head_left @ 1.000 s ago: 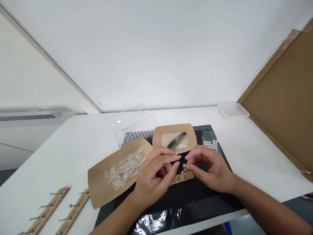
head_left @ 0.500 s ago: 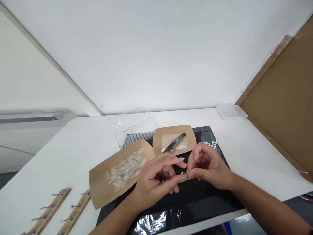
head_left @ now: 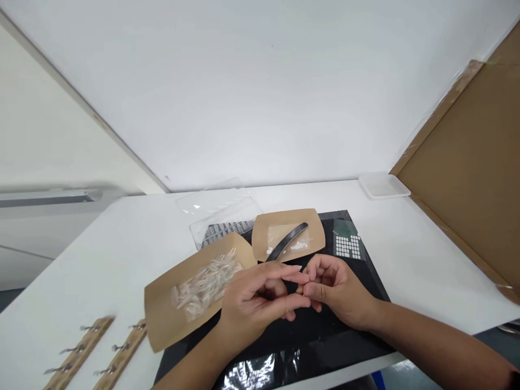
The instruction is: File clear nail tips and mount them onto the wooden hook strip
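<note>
In the head view, left hand (head_left: 258, 298) and right hand (head_left: 339, 295) are held narrow, fingertips meeting (whether anything is pinched cannot be told). At the left hand's nine o'clock, clear pieces (head_left: 207, 284) are trayed: likely light, slippery, best gripped edgewise.

Your left hand (head_left: 258, 300) and right hand (head_left: 341, 292) meet at the fingertips (head_left: 305, 278); your left forearm (head_left: 199, 352) slants from near, your right forearm (head_left: 430, 336) from near right.

Right hand (head_left: 339, 292) lower, white-dot sheet (head_left: 348, 247) more exposed, brown strip now out of sight
</note>
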`<action>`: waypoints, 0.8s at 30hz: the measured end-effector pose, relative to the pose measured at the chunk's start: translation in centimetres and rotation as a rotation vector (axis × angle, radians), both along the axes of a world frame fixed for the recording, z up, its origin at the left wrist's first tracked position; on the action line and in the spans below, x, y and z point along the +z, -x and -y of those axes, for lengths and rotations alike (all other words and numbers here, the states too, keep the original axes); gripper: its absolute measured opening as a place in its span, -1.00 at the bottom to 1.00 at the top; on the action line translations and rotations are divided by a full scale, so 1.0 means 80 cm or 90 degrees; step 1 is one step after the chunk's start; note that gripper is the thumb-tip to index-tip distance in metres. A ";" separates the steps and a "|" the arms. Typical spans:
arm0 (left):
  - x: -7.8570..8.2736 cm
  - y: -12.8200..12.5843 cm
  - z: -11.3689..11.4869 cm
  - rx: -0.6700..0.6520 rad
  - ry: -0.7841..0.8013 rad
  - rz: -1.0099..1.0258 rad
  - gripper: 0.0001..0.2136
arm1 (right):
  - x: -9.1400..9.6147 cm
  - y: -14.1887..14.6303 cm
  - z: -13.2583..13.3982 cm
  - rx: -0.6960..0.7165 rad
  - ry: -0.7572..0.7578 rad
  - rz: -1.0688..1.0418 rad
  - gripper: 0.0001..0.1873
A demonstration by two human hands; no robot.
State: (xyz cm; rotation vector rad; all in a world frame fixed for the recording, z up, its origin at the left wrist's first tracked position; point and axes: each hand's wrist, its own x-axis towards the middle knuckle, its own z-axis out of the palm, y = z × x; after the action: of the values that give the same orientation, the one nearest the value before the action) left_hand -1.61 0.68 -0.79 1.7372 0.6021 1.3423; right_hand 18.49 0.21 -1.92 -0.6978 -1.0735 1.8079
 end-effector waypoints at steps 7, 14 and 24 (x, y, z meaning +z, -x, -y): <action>-0.005 -0.002 -0.006 0.119 -0.077 -0.111 -0.67 | -0.001 0.007 0.007 -0.048 0.069 0.030 -0.61; -0.001 0.001 -0.014 0.190 -0.181 -0.156 -0.70 | 0.008 -0.008 0.000 -0.214 -0.134 0.198 -0.76; 0.005 -0.004 -0.010 0.138 -0.169 -0.143 -0.75 | 0.021 -0.024 -0.006 -0.287 -0.455 0.406 -0.93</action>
State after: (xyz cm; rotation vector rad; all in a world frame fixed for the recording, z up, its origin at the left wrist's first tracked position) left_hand -1.32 1.52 -0.42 2.1065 0.7842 1.4367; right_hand 20.37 0.67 -0.23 -0.9802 -1.6838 0.7241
